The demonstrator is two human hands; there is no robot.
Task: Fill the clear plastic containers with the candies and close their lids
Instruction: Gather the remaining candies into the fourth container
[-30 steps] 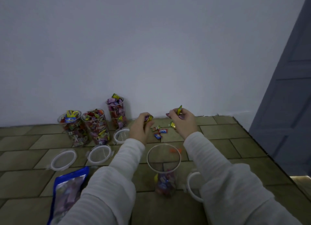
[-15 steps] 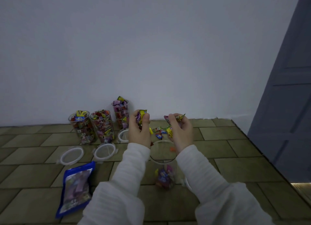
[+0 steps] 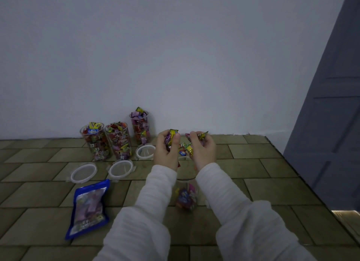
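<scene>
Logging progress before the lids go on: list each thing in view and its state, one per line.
Left hand: grip closed on candies.
Right hand: grip closed on candies.
Three containers by the wall: full, uncovered.
Near container: open, partly filled.
Three lids: off, flat on floor.
Blue candy bag: lying flat.

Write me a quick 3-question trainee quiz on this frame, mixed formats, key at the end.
1. True or false: the three full containers by the wall have their lids on.
2. Multiple choice: what lies on the floor tiles at the near left? A) a blue candy bag B) a cardboard box C) a metal tin
3. Fill in: both the left hand and the right hand grip wrapped ___ above the nearly empty container.

Key: 1 false, three lids lie loose on the floor; 2 A; 3 candies.
</scene>
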